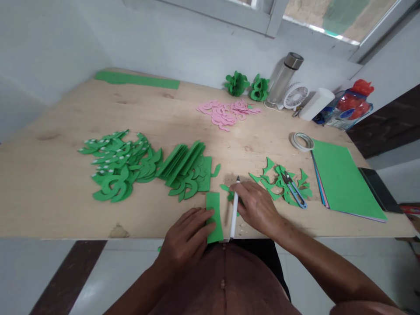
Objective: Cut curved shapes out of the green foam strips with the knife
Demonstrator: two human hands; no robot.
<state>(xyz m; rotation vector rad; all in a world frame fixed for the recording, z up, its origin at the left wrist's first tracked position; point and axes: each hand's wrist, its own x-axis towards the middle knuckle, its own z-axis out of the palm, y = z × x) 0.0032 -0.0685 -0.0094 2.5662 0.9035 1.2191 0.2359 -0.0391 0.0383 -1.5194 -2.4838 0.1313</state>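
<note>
My hands are working at the near edge of the desk [65,205]: the left hand [187,236] is lying flat with its fingers stretched out, gripping nothing and only pressing down on the strip [215,214], while the right hand [257,208] is curling its fingers around the pen [234,214], whose tip is pointing away from me just right of the strip. The strip is sitting right at the desk's front lip, its lower end reaching the very edge. I am judging that as the main risk: with only fingertips pinning it, a sideways push from the pen could be sliding the strip off the edge or skewing it. The pen's rear end is also hanging near the lip, so a loose grip could be letting it roll off. Scraps [274,181] and snips [294,190] are lying just beside the right hand, where a wrist sweep could be scattering them.
</note>
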